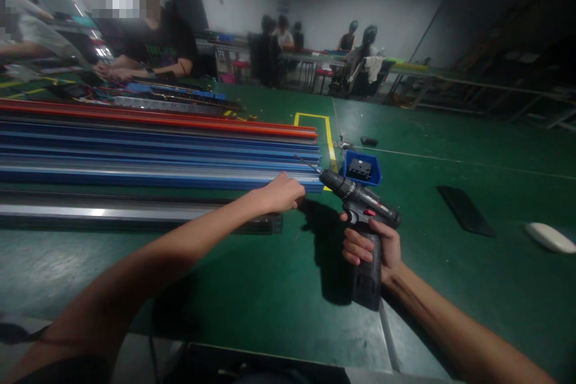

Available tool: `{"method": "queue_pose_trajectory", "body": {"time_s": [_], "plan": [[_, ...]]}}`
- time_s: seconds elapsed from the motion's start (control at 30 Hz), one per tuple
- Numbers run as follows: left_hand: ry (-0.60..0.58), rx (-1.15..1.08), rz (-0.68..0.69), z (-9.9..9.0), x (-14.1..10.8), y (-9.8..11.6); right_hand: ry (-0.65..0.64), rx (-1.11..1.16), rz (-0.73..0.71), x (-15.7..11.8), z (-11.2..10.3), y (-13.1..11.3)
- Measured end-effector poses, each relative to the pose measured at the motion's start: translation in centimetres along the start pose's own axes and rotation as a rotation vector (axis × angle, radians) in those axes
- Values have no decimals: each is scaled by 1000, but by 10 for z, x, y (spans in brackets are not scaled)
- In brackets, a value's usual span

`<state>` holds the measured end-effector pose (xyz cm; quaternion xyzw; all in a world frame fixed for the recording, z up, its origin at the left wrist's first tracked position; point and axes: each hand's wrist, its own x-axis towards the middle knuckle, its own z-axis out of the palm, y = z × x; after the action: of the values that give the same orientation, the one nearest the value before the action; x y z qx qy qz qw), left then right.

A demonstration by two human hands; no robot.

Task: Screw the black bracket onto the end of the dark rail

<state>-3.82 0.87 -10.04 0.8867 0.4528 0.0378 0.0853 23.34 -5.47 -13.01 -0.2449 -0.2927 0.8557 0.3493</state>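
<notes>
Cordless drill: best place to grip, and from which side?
By the pistol handle, probably from the near right. It hangs below the motor body, and the right hand wraps it there. The chuck and thin bit point forward-left, so that end is best avoided.

My left hand (282, 193) and right hand (387, 246) are both bare. My left forearm (189, 240) is slim and uncovered, up to a dark, near-black sleeve (74, 370), too dim for me to make out its fabric. My right forearm (459, 318) is bare to the edge of my view.
</notes>
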Motion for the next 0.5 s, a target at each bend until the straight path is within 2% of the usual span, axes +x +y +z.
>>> {"method": "queue_pose_trajectory", "body": {"time_s": [0.17,0.23,0.33,0.5], "plan": [[165,-151,2,-11,-26,-3,26,-26,-3,-1,0,-1],[328,-436,-62,-13,-45,-7,20,-41,-4,-2,0,0],[488,-733,-243,-6,-72,-15,-59,-1,44,-4,0,4],[681,-1088,-348,13,-93,-28,-237,79,162,-3,-5,18]]}}
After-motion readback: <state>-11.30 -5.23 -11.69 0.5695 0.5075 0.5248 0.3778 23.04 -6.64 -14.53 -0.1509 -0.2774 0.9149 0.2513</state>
